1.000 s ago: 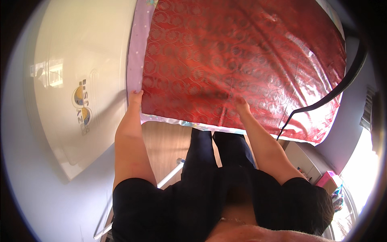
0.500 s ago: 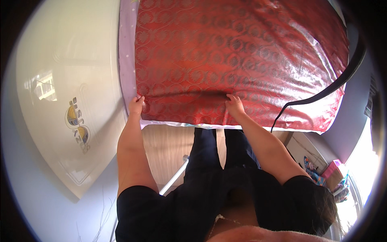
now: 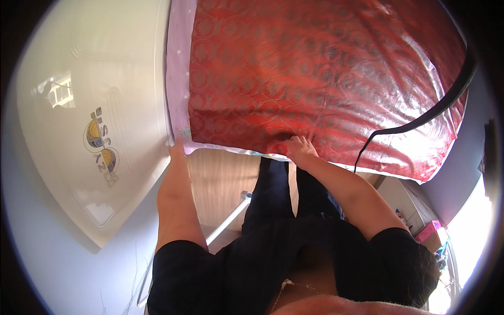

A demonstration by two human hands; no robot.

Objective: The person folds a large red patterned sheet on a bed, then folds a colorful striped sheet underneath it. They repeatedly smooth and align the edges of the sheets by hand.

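A shiny dark-red cover (image 3: 273, 79) with an embossed round pattern lies over a lilac dotted sheet (image 3: 180, 79), which shows along the left side and the near edge. My left hand (image 3: 178, 150) is at the near left corner of the lilac sheet, next to the glossy cream panel. Its fingers are tucked at the fabric and mostly hidden, so their grip does not show. Flat on the red cover, close to the near edge, rests my right hand (image 3: 302, 149), fingers stretched forward. Small creases run in the cover around it.
The cream panel (image 3: 126, 68) with a printed emblem stands along the left. A black strap or cable (image 3: 415, 123) crosses the right side. Below are wood-look flooring (image 3: 218, 176), a white tube (image 3: 228, 223) and my legs. A pink box (image 3: 429, 231) sits lower right.
My left hand has moved off the red cover's corner to the lilac sheet's corner. My right hand has gone from pinching the cover to lying on it. The view has shifted slightly.
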